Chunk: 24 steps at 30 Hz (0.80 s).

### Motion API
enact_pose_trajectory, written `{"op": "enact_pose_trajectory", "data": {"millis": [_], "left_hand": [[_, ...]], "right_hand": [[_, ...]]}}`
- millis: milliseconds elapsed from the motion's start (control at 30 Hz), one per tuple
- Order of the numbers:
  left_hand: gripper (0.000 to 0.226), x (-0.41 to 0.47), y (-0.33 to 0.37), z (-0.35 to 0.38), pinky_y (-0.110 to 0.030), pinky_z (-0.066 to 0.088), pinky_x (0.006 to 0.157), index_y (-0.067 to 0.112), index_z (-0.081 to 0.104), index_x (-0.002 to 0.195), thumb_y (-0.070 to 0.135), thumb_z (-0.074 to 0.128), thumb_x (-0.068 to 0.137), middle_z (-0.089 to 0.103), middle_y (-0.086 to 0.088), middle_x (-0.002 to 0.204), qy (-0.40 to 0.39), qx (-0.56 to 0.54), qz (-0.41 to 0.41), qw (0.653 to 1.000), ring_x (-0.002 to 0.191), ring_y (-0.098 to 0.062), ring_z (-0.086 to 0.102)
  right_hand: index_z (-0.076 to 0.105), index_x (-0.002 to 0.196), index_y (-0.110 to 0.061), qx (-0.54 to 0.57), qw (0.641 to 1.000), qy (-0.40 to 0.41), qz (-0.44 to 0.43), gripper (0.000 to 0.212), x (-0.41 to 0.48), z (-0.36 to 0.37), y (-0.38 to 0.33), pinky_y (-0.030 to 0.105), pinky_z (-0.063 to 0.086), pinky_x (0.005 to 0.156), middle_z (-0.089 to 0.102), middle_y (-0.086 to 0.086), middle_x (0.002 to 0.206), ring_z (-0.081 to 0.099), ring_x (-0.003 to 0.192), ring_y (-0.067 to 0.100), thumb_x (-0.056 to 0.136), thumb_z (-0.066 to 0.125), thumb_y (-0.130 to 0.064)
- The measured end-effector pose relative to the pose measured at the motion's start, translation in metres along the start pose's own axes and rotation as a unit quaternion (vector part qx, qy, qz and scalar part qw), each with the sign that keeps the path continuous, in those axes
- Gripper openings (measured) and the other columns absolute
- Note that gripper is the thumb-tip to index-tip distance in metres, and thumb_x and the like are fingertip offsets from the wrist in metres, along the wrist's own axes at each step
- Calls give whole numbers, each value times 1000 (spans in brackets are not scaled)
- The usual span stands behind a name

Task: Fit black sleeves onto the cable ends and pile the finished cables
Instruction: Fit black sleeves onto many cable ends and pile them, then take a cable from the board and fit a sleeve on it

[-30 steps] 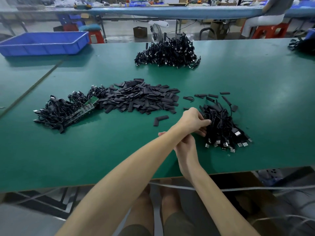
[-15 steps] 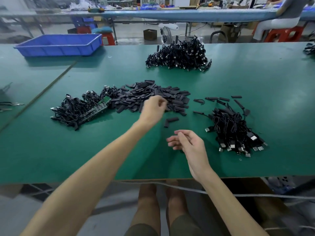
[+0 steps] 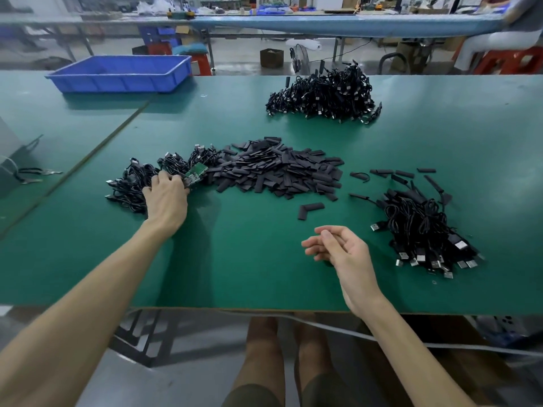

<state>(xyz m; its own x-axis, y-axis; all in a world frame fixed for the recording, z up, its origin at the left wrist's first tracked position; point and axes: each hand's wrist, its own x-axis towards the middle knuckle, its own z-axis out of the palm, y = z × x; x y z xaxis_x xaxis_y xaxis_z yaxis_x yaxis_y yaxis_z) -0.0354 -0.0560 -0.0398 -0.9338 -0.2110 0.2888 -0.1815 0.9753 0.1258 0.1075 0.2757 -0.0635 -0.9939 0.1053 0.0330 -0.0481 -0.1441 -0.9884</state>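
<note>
Three piles of black cables lie on the green table (image 3: 235, 265): one at the left (image 3: 129, 186), one at the right (image 3: 423, 227) showing its metal plugs, one at the far side (image 3: 323, 95). Between the left and right piles spreads a single heap of black sleeves (image 3: 279, 168), touching the left pile, with one bent sleeve (image 3: 310, 208) lying alone before it. The left hand (image 3: 166, 198) rests on the left pile, fingers bent down into the cables beside one green circuit board (image 3: 196, 174); whether they have closed on a cable I cannot tell. The right hand (image 3: 342, 251) hovers near the table's front edge, palm turned left, fingers loosely curved, holding nothing. One blue tray (image 3: 123, 73) stands far left
</note>
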Motion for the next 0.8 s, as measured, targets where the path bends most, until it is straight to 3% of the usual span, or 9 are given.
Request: {"op": "enact_pose_trajectory", "data": {"millis": [100,267,433,533,667,800], "left_hand": [[19,0,0,-5,-60,40,95,-4,62,101,5,46,104,58,-28,113,31,-10,16,999,108,-44,53],[16,4,2,-21,-58,44,95,-6,63,102,0,48,102,64,-26,105,101,-27,25,994,98,-42,60],[26,7,16,-44,-50,50,87,-8,63,118,5,44,107,63,-26,118,156,-101,50,981,102,-41,58],[32,7,25,-62,-51,51,85,-4,61,124,16,40,109,61,-21,126,203,-159,77,963,108,-36,55],[34,9,36,-94,-41,49,77,-3,60,122,20,38,110,64,-18,117,270,-275,93,918,84,-19,51],[33,-5,51,-123,-37,53,81,-5,60,124,17,40,109,64,-17,120,303,-297,169,889,91,-25,63]], "right_hand": [[63,111,-2,-8,1000,-2,-1,14,1,0,1,23,56,69,78,14,94,75,83,24,108,51,-10],[63,111,-3,-16,1000,-1,-6,14,2,-1,3,23,56,69,78,14,94,75,82,23,108,52,-10],[63,111,-2,-20,1000,-3,-5,13,2,-2,3,22,56,68,78,14,93,74,81,22,107,52,-9],[63,111,-2,-20,1000,-3,-6,13,1,-3,3,22,56,68,78,14,93,74,81,22,107,52,-8],[63,111,-2,-21,1000,-3,-5,13,2,-4,3,22,56,68,78,14,94,74,81,22,107,52,-8],[63,111,-1,-18,1000,-5,-6,13,2,-4,5,23,55,68,78,15,93,74,80,21,107,52,-7]]}}
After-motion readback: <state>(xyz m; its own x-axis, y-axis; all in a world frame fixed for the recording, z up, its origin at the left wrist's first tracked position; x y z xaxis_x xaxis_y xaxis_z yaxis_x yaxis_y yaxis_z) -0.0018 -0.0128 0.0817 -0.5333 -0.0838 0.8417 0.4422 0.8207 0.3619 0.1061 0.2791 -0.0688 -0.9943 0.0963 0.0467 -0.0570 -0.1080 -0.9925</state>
